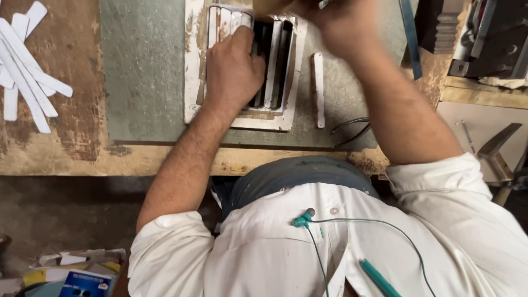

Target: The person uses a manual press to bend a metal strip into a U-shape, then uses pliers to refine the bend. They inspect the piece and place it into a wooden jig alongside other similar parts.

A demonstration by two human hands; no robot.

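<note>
The left hand [234,69] presses down on a white slatted frame [242,113] lying flat on the grey tabletop [143,71], its fingers curled over the slats. The right hand [335,19] is blurred above the frame's far edge, so I cannot tell its grip. Judging by this, slats are being seated; the loose white slat [318,88] beside the frame needs careful lining up.

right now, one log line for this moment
left hand pressing slats in white frame | right hand raised, blurred, grip unclear | loose slat beside frame | workbench
</note>
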